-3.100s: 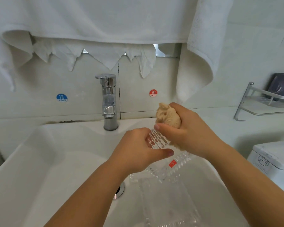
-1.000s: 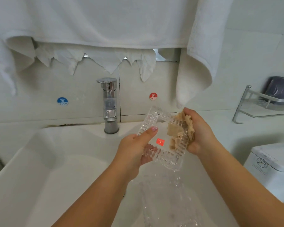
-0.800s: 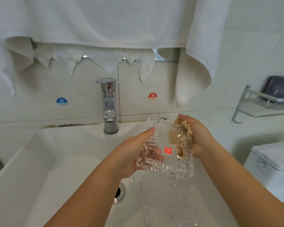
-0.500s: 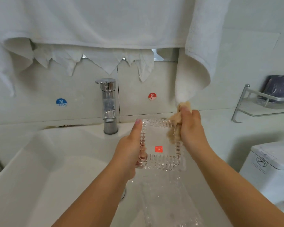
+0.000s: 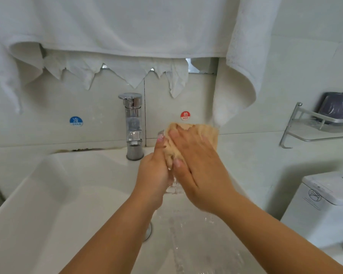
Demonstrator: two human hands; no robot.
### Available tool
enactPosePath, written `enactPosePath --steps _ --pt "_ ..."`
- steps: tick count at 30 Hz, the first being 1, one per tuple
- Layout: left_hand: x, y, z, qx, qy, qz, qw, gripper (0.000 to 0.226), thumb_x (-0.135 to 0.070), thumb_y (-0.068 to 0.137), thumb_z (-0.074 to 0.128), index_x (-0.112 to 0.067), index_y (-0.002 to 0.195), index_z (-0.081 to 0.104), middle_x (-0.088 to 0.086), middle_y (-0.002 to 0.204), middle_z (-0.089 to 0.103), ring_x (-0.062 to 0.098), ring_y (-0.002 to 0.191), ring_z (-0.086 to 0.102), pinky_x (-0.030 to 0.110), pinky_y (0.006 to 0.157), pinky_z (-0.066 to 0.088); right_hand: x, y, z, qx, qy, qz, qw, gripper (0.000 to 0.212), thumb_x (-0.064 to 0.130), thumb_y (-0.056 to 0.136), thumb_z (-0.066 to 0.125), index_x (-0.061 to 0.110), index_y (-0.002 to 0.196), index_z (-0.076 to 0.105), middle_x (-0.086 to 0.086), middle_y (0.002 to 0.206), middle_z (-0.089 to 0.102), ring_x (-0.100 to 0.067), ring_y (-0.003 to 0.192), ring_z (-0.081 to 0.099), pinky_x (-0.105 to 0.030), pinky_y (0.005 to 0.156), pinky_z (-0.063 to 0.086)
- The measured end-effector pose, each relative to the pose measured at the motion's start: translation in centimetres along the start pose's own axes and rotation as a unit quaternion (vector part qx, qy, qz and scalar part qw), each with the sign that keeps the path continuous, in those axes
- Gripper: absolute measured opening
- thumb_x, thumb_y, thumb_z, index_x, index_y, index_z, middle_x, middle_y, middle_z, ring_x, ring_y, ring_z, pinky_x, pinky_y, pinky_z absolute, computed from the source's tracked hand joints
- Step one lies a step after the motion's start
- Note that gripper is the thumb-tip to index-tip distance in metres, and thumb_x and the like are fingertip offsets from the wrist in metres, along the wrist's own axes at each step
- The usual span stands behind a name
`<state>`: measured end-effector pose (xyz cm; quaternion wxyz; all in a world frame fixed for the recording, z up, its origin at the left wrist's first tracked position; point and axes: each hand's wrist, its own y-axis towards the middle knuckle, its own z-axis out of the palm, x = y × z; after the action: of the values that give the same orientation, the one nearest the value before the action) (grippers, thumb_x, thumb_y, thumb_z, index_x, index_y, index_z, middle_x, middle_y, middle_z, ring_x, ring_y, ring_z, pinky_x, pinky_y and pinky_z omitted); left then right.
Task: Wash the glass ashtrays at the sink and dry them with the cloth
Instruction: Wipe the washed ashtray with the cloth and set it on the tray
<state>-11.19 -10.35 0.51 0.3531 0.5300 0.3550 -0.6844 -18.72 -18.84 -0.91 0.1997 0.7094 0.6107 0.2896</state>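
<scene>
From the head view, just right of the faucet (image 5: 133, 125), your left hand (image 5: 152, 180) grasps the upright ashtray (image 5: 171, 187) by its left edge while your right hand (image 5: 196, 167) presses the cloth (image 5: 210, 133) flat over its face.

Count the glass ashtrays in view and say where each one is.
2. One ashtray is held between the left hand and right hand, mostly hidden under the cloth. A second ashtray lies in the sink below. Others may be hidden.
</scene>
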Motion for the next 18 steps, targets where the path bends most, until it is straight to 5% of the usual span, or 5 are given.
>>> enactPosePath --steps 2,4,7,14,18 --pt "0.3 -0.1 0.0 -0.004 0.018 0.030 0.999 0.056 -0.064 0.091 0.038 -0.017 0.071 0.061 -0.001 0.059 0.056 0.012 0.052 0.051 0.019 0.047 0.042 -0.8 0.3 -0.2 -0.035 0.041 0.046 0.997 0.057 0.040 0.099 0.020 0.015 0.150 0.028 0.002 0.153 0.031 -0.004 0.142 0.017 -0.015 0.114 0.003" --pt "0.3 -0.1 -0.3 -0.008 0.018 0.029 0.999 0.055 -0.063 0.091 0.040 -0.017 0.071 0.062 0.001 0.065 0.060 0.014 0.056 0.055 0.022 0.051 0.044 -0.9 -0.5 0.0 -0.019 0.057 0.081 0.995 0.061 0.044 0.098 0.016 0.020 0.153 0.017 0.005 0.158 0.021 0.001 0.144 0.008 -0.023 0.119 0.006" --pt "-0.1 0.1 -0.6 -0.008 -0.004 0.030 1.000 0.056 -0.064 0.090 0.042 -0.017 0.065 0.060 -0.005 0.049 0.056 0.008 0.043 0.051 0.017 0.044 0.040 0.4 -2.2 0.8 0.029 0.047 0.036 0.998 0.061 0.044 0.098 0.017 0.023 0.153 0.003 0.007 0.161 0.001 -0.005 0.147 -0.008 -0.036 0.121 0.002" --pt "-0.9 -0.2 -0.7 0.008 -0.046 -0.015 0.999 0.048 -0.062 0.092 0.042 -0.024 0.072 0.065 -0.005 0.054 0.066 0.019 0.070 0.062 0.029 0.057 0.042 1.4 -1.2 0.5 0.023 0.002 -0.038 0.999 0.059 0.038 0.097 0.024 0.017 0.153 0.017 0.002 0.160 0.009 -0.009 0.148 -0.001 -0.033 0.120 -0.004" --pt "-0.6 -0.4 -0.3 0.006 -0.003 0.016 1.000 0.053 -0.063 0.091 0.041 -0.020 0.068 0.061 -0.010 0.039 0.055 0.009 0.046 0.053 0.023 0.048 0.039 0.2 0.3 -0.1 0.008 0.020 0.017 1.000 0.063 0.043 0.095 0.021 0.021 0.153 0.015 0.002 0.160 0.015 -0.010 0.148 0.004 -0.040 0.121 0.003"
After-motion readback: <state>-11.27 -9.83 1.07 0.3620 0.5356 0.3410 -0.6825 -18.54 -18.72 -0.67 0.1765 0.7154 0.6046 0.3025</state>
